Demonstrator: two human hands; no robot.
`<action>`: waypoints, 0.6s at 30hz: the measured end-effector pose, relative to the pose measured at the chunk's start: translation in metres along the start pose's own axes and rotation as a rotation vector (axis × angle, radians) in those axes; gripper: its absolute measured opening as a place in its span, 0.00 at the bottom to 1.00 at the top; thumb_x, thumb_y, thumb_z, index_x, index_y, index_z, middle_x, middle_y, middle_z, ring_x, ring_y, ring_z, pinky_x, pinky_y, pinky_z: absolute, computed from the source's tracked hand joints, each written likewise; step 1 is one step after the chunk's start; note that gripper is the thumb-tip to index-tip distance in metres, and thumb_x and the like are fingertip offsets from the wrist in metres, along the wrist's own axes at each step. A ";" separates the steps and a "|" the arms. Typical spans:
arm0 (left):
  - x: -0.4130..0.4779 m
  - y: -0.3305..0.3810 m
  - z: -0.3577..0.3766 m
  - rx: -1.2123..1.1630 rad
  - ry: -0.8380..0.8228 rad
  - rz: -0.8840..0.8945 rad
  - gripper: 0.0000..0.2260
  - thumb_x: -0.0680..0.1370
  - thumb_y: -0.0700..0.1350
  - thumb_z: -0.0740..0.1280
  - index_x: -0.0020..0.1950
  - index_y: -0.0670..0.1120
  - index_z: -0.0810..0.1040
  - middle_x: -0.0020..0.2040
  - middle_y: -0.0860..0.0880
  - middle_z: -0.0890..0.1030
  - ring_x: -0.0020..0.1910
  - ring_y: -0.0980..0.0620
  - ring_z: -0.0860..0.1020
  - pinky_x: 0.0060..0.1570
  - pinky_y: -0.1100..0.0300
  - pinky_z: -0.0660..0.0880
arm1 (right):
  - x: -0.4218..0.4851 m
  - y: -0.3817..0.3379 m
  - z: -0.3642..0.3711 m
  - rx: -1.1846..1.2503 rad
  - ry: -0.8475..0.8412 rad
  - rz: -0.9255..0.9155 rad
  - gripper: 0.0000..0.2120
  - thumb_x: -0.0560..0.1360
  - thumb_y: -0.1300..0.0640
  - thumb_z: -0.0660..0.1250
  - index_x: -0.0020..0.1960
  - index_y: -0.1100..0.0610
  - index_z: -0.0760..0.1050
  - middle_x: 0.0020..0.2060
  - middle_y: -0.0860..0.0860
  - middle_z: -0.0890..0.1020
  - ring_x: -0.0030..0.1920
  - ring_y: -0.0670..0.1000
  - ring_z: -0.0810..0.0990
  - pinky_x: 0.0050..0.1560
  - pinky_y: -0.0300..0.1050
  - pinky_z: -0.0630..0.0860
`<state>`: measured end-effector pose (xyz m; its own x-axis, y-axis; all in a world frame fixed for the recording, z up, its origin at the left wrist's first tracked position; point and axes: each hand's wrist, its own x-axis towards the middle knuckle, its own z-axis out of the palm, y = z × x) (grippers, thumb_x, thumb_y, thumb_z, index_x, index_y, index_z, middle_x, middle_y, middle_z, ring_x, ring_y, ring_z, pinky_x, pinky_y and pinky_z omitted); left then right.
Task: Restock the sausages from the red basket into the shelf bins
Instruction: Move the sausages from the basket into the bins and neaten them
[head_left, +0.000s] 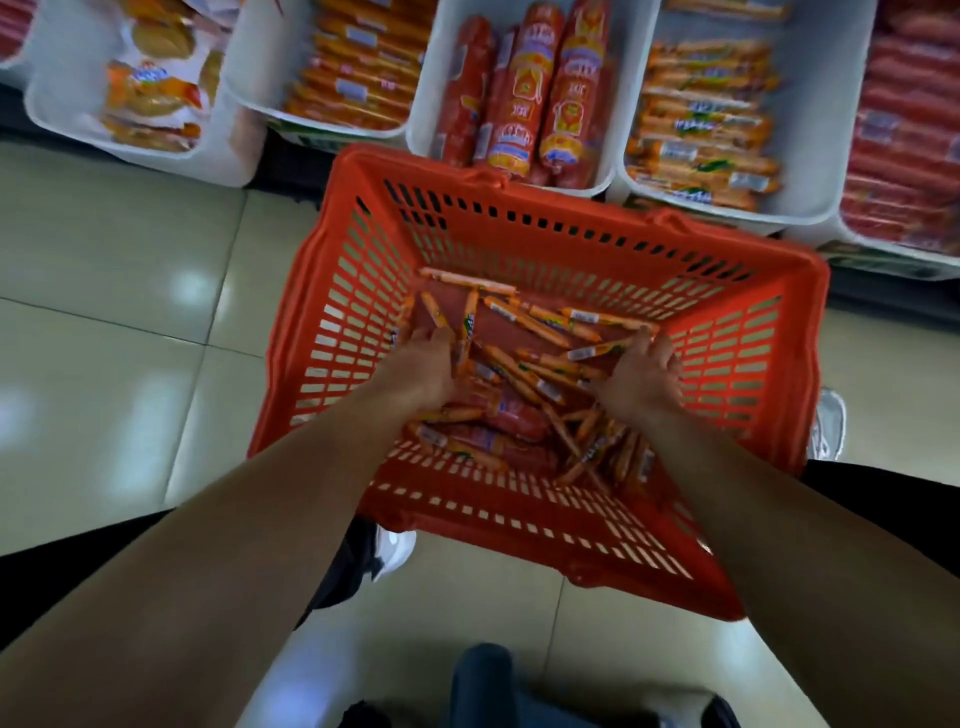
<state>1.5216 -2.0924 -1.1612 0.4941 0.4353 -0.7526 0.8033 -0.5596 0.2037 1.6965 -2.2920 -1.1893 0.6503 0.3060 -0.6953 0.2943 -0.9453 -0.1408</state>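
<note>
A red basket (519, 228) stands on the floor in front of the shelf, holding several thin orange sausage sticks (524, 364) and a few thick red sausages (498, 426). Both my hands are down inside it. My left hand (423, 366) grips a few orange sticks at the basket's left side. My right hand (641, 376) curls round more orange sticks at the right side. White shelf bins sit just beyond the basket: one with thick red sausages (524, 88) and one with orange sticks (706, 124).
More white bins line the shelf: orange sticks (358, 62), yellow packs (150, 98) at the left and red sausages (909, 130) at the far right. Glossy tiled floor (130, 312) lies to the left. White shoes (395, 551) show beside the basket.
</note>
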 end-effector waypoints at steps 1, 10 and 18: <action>0.002 -0.004 0.002 -0.010 -0.036 0.006 0.34 0.73 0.60 0.72 0.74 0.48 0.66 0.71 0.42 0.70 0.67 0.39 0.72 0.64 0.45 0.72 | 0.002 0.000 0.004 0.002 -0.011 0.003 0.50 0.74 0.40 0.71 0.81 0.59 0.44 0.79 0.63 0.49 0.76 0.69 0.53 0.73 0.61 0.60; -0.003 -0.004 0.009 -0.158 0.099 0.148 0.10 0.79 0.51 0.68 0.48 0.45 0.82 0.43 0.42 0.81 0.43 0.44 0.79 0.40 0.53 0.72 | -0.014 -0.015 0.011 0.192 -0.111 -0.452 0.36 0.70 0.44 0.71 0.75 0.50 0.66 0.75 0.54 0.65 0.75 0.58 0.63 0.75 0.56 0.62; 0.002 0.025 -0.011 -0.222 0.245 0.155 0.25 0.76 0.54 0.72 0.71 0.49 0.74 0.63 0.45 0.79 0.61 0.43 0.78 0.57 0.53 0.76 | -0.028 -0.038 -0.005 0.368 0.063 -0.486 0.23 0.78 0.57 0.66 0.73 0.50 0.70 0.73 0.51 0.70 0.68 0.56 0.74 0.65 0.51 0.71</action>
<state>1.5459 -2.0978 -1.1509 0.6593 0.5286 -0.5347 0.7517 -0.4773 0.4551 1.6703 -2.2643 -1.1611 0.5455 0.7077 -0.4490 0.3139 -0.6692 -0.6735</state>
